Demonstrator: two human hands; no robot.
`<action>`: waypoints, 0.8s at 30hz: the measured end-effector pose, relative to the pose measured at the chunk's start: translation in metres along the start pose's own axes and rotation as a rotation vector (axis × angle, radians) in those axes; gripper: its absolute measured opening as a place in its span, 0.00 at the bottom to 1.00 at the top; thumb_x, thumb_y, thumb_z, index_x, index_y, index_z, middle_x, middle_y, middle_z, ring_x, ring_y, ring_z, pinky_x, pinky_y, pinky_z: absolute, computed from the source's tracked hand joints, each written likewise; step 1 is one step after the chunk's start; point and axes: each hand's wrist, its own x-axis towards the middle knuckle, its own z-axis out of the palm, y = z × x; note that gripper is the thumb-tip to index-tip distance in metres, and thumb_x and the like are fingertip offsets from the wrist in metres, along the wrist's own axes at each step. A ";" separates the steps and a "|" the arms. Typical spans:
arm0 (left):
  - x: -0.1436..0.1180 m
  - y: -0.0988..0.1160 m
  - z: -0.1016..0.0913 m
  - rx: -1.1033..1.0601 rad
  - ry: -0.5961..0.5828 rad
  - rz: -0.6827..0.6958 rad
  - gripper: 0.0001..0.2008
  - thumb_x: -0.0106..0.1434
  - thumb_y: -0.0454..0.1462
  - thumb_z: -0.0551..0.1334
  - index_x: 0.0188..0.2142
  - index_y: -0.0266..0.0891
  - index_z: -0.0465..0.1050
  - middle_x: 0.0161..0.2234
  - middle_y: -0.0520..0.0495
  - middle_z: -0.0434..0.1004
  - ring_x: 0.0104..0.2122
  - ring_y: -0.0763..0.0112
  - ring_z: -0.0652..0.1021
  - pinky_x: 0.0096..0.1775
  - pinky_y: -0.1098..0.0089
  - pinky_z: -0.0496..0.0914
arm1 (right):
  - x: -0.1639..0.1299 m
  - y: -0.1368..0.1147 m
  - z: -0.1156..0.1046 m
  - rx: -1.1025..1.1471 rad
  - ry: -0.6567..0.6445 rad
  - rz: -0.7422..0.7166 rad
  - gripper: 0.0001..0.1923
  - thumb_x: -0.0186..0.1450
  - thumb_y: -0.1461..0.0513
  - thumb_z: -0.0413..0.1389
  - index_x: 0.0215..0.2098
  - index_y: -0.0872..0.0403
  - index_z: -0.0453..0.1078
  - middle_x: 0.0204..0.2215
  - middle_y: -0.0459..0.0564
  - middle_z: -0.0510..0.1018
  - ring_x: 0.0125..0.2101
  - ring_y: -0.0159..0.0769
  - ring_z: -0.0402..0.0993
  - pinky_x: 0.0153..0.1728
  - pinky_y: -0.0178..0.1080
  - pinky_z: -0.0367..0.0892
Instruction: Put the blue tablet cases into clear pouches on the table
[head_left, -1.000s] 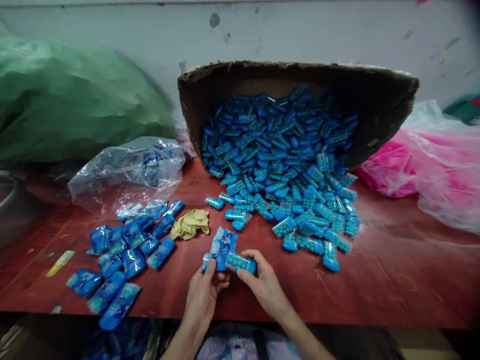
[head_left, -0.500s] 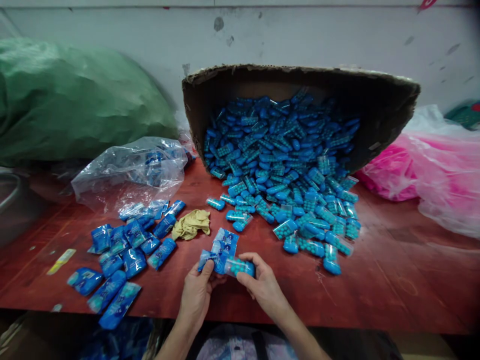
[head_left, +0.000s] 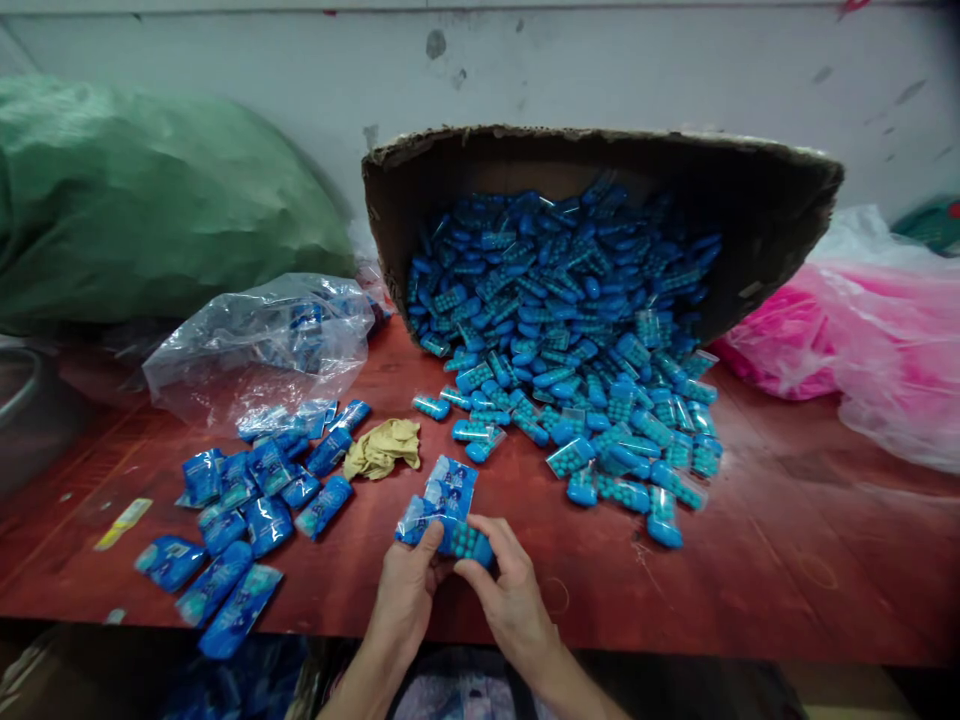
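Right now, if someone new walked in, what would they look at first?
Probably the big cardboard box tipped on its side at the back of the red table, blue bead-filled packs heaped out of it. Next comes the bulging green sack, back left. Front and centre, the left hand holds printed blue wrappers, the right hand one bead-filled pack.

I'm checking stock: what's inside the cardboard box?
The cardboard box holds a heap of bead-filled blue packs, spilling onto the red table. They cover the box's floor and anything buried deeper.
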 end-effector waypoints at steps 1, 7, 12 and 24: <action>0.000 0.001 -0.001 -0.011 -0.017 -0.040 0.09 0.49 0.38 0.65 0.29 0.34 0.71 0.23 0.49 0.77 0.23 0.72 0.75 0.27 0.72 0.70 | -0.001 -0.003 -0.002 0.000 -0.066 -0.018 0.18 0.60 0.65 0.50 0.49 0.50 0.63 0.41 0.49 0.69 0.42 0.35 0.66 0.44 0.36 0.62; -0.004 0.007 -0.009 -0.003 -0.130 -0.210 0.09 0.52 0.39 0.62 0.30 0.35 0.71 0.24 0.48 0.76 0.24 0.70 0.75 0.28 0.70 0.68 | -0.003 0.003 -0.013 0.235 -0.227 0.115 0.27 0.60 0.66 0.49 0.57 0.45 0.52 0.39 0.46 0.69 0.27 0.27 0.69 0.27 0.32 0.67; -0.009 0.002 -0.002 -0.025 -0.185 -0.215 0.08 0.52 0.39 0.62 0.25 0.34 0.70 0.20 0.50 0.72 0.18 0.75 0.70 0.24 0.72 0.65 | -0.004 0.015 0.005 0.309 -0.055 0.246 0.18 0.57 0.64 0.53 0.46 0.53 0.62 0.24 0.43 0.72 0.22 0.29 0.69 0.20 0.31 0.66; -0.007 0.012 -0.002 -0.035 -0.161 -0.278 0.08 0.49 0.38 0.65 0.26 0.34 0.74 0.24 0.47 0.77 0.24 0.73 0.74 0.31 0.72 0.68 | 0.004 -0.004 -0.017 0.078 -0.193 -0.048 0.15 0.56 0.65 0.57 0.42 0.49 0.69 0.36 0.46 0.72 0.36 0.34 0.69 0.40 0.36 0.64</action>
